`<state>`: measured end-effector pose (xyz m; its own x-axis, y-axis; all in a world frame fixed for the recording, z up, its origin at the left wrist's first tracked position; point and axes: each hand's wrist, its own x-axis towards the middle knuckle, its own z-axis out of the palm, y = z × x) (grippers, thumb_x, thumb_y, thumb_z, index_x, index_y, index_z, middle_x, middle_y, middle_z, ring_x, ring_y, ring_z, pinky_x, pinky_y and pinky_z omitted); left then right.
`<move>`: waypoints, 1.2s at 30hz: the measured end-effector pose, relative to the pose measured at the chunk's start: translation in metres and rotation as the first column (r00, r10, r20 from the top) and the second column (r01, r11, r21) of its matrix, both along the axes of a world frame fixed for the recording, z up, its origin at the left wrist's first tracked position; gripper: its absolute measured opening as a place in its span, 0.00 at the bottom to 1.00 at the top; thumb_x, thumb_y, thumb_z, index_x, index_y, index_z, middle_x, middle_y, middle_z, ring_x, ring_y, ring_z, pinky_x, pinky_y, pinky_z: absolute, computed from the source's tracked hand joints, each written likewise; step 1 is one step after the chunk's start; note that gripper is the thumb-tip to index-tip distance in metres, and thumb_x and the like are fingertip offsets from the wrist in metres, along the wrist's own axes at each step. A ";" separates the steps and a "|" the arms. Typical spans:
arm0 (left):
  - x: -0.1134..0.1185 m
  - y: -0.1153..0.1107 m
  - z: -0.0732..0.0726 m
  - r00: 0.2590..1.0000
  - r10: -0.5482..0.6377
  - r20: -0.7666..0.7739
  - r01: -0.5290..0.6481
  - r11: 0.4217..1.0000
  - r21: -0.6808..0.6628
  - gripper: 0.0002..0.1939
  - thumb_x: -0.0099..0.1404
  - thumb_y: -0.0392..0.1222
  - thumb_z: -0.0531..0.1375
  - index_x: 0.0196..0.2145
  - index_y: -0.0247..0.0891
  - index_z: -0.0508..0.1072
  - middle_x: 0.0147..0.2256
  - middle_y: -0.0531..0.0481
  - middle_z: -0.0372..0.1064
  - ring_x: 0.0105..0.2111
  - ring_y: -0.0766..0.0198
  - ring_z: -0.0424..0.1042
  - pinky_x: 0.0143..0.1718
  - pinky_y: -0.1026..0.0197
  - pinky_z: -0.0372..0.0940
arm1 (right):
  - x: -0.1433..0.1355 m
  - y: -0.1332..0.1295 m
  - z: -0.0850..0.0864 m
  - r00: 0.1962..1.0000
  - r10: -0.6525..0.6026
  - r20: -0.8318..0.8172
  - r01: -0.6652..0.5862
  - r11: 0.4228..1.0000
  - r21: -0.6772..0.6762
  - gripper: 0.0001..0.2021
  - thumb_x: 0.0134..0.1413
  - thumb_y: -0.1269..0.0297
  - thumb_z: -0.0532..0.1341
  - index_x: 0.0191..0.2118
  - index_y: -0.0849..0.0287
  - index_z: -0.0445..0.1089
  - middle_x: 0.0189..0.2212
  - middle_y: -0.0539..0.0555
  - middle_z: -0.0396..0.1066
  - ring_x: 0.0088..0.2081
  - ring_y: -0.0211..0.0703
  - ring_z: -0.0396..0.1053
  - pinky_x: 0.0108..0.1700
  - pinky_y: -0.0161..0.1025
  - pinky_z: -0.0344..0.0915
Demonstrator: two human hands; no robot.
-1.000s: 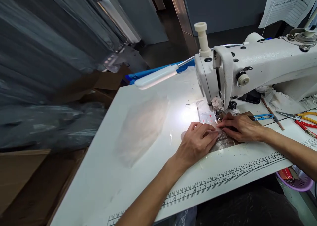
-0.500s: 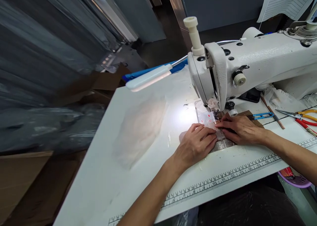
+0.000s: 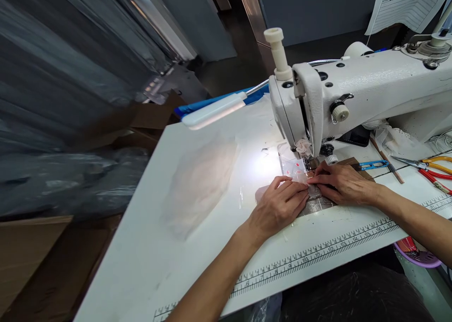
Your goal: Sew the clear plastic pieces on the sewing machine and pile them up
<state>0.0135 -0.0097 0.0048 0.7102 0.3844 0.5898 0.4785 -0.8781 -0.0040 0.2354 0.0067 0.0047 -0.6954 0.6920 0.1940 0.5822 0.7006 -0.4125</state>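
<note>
At the white sewing machine (image 3: 312, 105), a small piece of sheer pale fabric (image 3: 302, 177) lies under the needle area. My left hand (image 3: 280, 202) rests on the fabric's left side, fingers stretched out and lying flat, their tips pointing toward the presser foot (image 3: 310, 163). From the right, my right hand (image 3: 348, 183) pinches the fabric's edge between thumb and fingers, close to the foot. The two hands nearly meet there. The needle tip and the fabric beneath my fingers are hidden.
A larger sheer fabric piece (image 3: 203, 185) lies left on the white table (image 3: 141, 261). A lamp (image 3: 213, 110) lights the work area. To the right are a blue thread snipper (image 3: 372, 165), a brown stick (image 3: 386, 161), scissors (image 3: 420, 163) and a phone (image 3: 355, 136). A printed ruler (image 3: 318, 261) runs along the front edge.
Almost nothing has changed. The view has shifted slightly, and both hands stay on the fabric by the presser foot.
</note>
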 end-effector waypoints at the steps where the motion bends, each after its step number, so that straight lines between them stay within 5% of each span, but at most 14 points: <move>1: 0.000 0.000 -0.001 1.000 0.001 -0.005 -0.001 1.000 -0.003 0.06 0.68 0.30 0.56 0.38 0.37 0.71 0.35 0.51 0.77 0.32 0.66 0.74 0.42 0.55 0.69 | -0.001 -0.001 0.001 1.000 -0.001 0.017 0.001 1.000 0.008 0.17 0.64 0.66 0.52 0.53 0.58 0.72 0.47 0.61 0.69 0.44 0.46 0.68 0.42 0.44 0.69; 5: -0.002 0.000 -0.003 1.000 0.003 -0.026 -0.003 1.000 0.007 0.07 0.68 0.30 0.56 0.37 0.38 0.71 0.36 0.51 0.77 0.32 0.65 0.74 0.40 0.55 0.69 | -0.002 -0.003 0.003 0.999 -0.013 0.049 0.013 1.000 0.000 0.16 0.64 0.64 0.53 0.53 0.57 0.72 0.47 0.61 0.68 0.45 0.47 0.68 0.42 0.43 0.69; 13: -0.002 0.003 -0.003 1.000 -0.016 0.000 0.016 1.000 0.000 0.06 0.68 0.32 0.57 0.34 0.38 0.70 0.34 0.52 0.76 0.31 0.66 0.73 0.37 0.58 0.69 | 0.005 0.003 0.004 0.980 -0.080 -0.180 0.042 0.978 -0.202 0.18 0.63 0.69 0.50 0.52 0.61 0.71 0.40 0.57 0.72 0.40 0.42 0.70 0.46 0.41 0.67; 27: -0.002 0.000 0.000 1.000 -0.012 0.024 0.014 0.997 -0.078 0.06 0.68 0.37 0.57 0.34 0.39 0.73 0.34 0.52 0.76 0.31 0.65 0.73 0.42 0.53 0.67 | 0.004 -0.012 0.009 0.992 0.121 0.029 -0.122 0.992 0.026 0.16 0.63 0.68 0.52 0.48 0.59 0.76 0.43 0.60 0.68 0.44 0.45 0.65 0.46 0.44 0.66; 33: -0.004 0.005 0.002 0.968 0.180 0.174 -0.175 0.984 -0.043 0.08 0.68 0.36 0.56 0.31 0.35 0.73 0.32 0.48 0.75 0.29 0.64 0.71 0.29 0.58 0.63 | 0.004 -0.011 0.005 0.992 0.129 -0.008 -0.128 0.988 0.090 0.16 0.61 0.70 0.54 0.48 0.58 0.75 0.42 0.59 0.67 0.43 0.44 0.64 0.45 0.42 0.65; 36: -0.004 0.007 -0.003 0.973 0.183 0.140 -0.175 0.982 -0.066 0.08 0.68 0.34 0.55 0.35 0.34 0.74 0.34 0.46 0.75 0.31 0.63 0.72 0.30 0.58 0.65 | 0.004 -0.011 0.002 0.991 0.131 -0.018 -0.128 0.984 0.121 0.15 0.61 0.70 0.54 0.48 0.58 0.75 0.42 0.59 0.67 0.43 0.43 0.64 0.45 0.41 0.65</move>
<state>0.0096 -0.0030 0.0015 0.5352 0.5309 0.6570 0.6202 -0.7751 0.1211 0.2398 -0.0044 0.0069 -0.7713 0.5672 0.2888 0.4736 0.8146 -0.3348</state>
